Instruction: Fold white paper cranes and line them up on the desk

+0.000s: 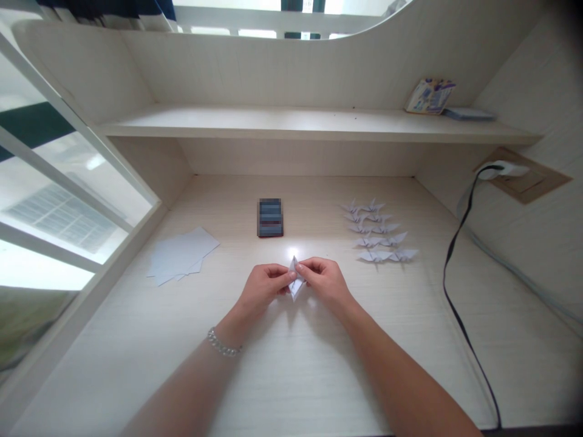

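Observation:
A small folded piece of white paper, narrow and diamond-shaped, is held between both hands just over the desk. My left hand pinches its left side with thumb and fingers; a chain bracelet circles that wrist. From the right, my right hand grips the opposite side near the upper point. Parts of the paper are covered by the fingertips. To the right stand several folded paper cranes in two columns. Several flat white paper sheets lie overlapping on the left.
A phone with a blurred screen lies beyond the hands. A black cable runs from the wall socket down the right side. A shelf spans the back, holding a small colourful box. A window frame borders the left.

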A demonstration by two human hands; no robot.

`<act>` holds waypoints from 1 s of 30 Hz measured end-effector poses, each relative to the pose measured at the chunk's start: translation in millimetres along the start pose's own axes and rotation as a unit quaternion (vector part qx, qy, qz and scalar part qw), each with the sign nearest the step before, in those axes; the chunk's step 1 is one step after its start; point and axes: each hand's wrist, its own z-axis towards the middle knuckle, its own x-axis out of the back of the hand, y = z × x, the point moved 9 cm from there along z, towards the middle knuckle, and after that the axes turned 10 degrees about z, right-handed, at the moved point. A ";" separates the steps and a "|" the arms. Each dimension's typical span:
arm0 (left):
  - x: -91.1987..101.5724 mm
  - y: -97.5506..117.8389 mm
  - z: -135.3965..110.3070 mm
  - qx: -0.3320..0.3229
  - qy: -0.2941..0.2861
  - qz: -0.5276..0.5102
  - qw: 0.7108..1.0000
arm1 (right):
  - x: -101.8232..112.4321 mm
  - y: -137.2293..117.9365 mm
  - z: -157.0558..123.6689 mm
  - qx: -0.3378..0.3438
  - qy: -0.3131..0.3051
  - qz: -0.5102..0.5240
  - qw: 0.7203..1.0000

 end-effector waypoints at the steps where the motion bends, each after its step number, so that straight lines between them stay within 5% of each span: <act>1: 0.2 -0.5 0.1 0.002 -0.001 0.004 1.000 | 0.0 0.4 0.0 -0.001 0.000 0.003 1.000; 30: -7.8 0.7 -6.4 0.047 -0.069 0.040 0.996 | 3.1 -7.8 -1.1 0.027 0.003 -0.002 1.000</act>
